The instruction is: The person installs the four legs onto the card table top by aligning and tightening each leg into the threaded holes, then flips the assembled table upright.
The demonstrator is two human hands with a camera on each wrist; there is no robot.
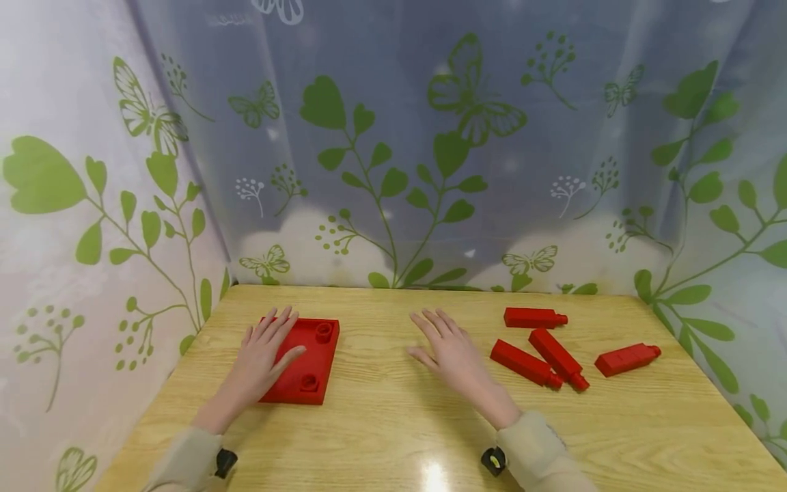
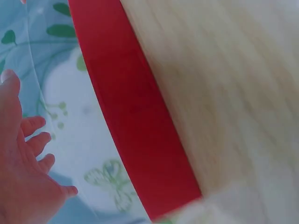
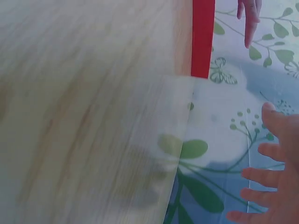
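My left hand (image 1: 257, 362), its fingers straight and slightly spread, is over the left part of a red square board (image 1: 309, 361) and hides that side. Two round sockets show at the board's right corners. In the left wrist view the board's side edge (image 2: 135, 112) stands beside the left hand (image 2: 23, 163), with a gap between them. Over the wooden table, right of the board, is my right hand (image 1: 458, 359), fingers extended and nothing in it. The right wrist view also shows its spread fingers (image 3: 261, 177), well apart from the board (image 3: 202, 42).
Several red square-sided legs with knobbed ends lie on the right of the table (image 1: 393, 424): one leg (image 1: 530, 318) at the back, a leg (image 1: 522, 362) touching another leg (image 1: 556, 357), and one leg (image 1: 626, 359) farther right. A patterned curtain (image 1: 393, 171) surrounds the table.
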